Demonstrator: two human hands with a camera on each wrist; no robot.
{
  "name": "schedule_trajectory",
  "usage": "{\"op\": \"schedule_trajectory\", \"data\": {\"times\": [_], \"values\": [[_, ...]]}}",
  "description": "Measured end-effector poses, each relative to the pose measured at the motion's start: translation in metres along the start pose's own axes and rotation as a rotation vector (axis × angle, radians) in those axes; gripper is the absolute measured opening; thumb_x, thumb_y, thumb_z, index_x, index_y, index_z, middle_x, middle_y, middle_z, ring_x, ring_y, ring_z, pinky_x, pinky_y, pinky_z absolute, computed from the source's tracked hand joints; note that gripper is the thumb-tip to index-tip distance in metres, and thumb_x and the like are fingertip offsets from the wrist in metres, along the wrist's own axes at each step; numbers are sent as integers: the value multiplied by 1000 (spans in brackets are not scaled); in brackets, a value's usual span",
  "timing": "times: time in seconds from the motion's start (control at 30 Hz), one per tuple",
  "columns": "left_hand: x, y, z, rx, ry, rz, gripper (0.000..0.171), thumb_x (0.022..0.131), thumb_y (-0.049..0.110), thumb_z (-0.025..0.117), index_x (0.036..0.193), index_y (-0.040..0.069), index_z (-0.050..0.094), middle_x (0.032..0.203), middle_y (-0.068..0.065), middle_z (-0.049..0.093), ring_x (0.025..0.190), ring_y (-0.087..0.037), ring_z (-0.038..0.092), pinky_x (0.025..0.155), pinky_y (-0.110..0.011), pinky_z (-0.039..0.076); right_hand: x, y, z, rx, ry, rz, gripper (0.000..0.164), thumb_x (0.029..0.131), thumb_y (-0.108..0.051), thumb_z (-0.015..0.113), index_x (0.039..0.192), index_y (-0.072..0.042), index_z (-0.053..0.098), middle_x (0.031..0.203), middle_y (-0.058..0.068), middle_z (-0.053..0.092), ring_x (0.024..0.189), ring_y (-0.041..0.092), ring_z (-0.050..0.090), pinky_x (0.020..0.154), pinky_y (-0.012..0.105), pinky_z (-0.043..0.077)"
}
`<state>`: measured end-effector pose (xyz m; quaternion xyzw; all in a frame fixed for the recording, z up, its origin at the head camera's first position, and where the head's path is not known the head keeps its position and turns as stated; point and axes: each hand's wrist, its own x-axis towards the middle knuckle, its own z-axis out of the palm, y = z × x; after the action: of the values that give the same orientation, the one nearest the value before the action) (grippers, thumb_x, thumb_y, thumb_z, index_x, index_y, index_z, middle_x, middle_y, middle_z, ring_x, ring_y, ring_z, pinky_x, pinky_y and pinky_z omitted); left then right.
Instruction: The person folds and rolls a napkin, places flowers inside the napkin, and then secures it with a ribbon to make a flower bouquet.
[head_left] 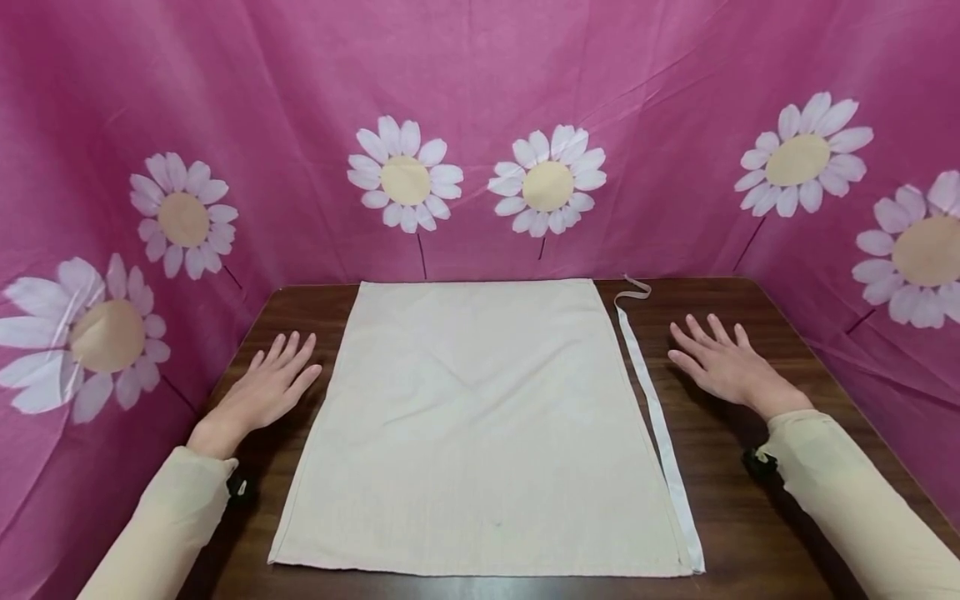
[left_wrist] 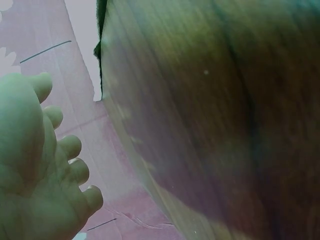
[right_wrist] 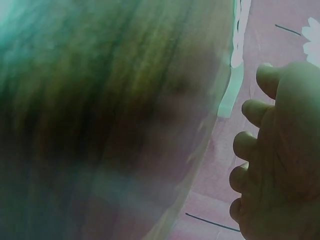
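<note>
A cream rectangular cloth [head_left: 465, 433] lies spread flat in the middle of the table, with faint creases across it. Along its right edge runs a narrow white ribbon [head_left: 651, 392], its far end curled near the back of the table. To the left of the cloth is my left hand [head_left: 262, 387], palm down with fingers spread and nothing held. My right hand [head_left: 723, 367] is palm down too, fingers spread, to the right of the ribbon and apart from it. Both wrist views show the palm side, the left hand [left_wrist: 35, 165] and the right hand [right_wrist: 285, 160] holding nothing.
The dark brown wooden table [head_left: 720, 483] shows on both sides of the cloth. A pink curtain [head_left: 472, 75] with large white daisies closes off the back and both sides. Dark bands sit at both sleeve cuffs [head_left: 761, 462].
</note>
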<state>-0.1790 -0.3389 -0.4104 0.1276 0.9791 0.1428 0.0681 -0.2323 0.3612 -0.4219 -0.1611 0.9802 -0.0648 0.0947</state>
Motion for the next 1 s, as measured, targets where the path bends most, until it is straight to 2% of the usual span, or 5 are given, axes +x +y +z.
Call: {"op": "schedule_trajectory", "data": {"times": [0.23, 0.43, 0.7, 0.9, 1.0], "values": [[8, 11, -4, 44, 3, 42, 70, 110, 48, 32, 163, 7, 9, 165, -27, 1, 151, -46, -3, 115, -68, 1, -4, 1, -8, -41, 17, -64, 71, 108, -52, 38, 160, -5, 25, 163, 28, 15, 149, 52, 1, 112, 69, -10], [6, 40, -1, 74, 62, 142, 70, 110, 43, 38, 163, 7, 11, 166, -24, 1, 152, -41, -3, 117, -65, 5, -14, -3, -14, -46, 4, -141, 76, 103, -55, 49, 159, -7, 29, 164, 26, 17, 150, 48, 2, 115, 66, -9], [-11, 93, 28, 155, 72, 345, 65, 109, 43, 41, 161, 8, 23, 166, -18, 9, 153, -38, 8, 118, -62, 14, -29, -24, -7, 65, 48, -373, 87, 92, -51, 71, 159, -11, 33, 163, 23, 22, 152, 43, 6, 118, 60, -5], [-22, 140, 43, 155, 36, 524, 65, 108, 49, 38, 161, 12, 26, 167, -13, 6, 154, -32, 6, 119, -58, 14, -40, -56, 2, 82, 66, -569, 98, 84, -56, 77, 158, -7, 33, 163, 21, 25, 153, 29, 4, 120, 37, -10], [-26, 162, 53, 161, 5, 630, 67, 107, 53, 37, 160, 13, 28, 167, -14, 7, 154, -31, 5, 119, -58, 14, -45, -73, 11, 75, 71, -683, 104, 80, -60, 78, 157, -5, 35, 160, 24, 29, 153, 24, 3, 119, 28, -12]]}}
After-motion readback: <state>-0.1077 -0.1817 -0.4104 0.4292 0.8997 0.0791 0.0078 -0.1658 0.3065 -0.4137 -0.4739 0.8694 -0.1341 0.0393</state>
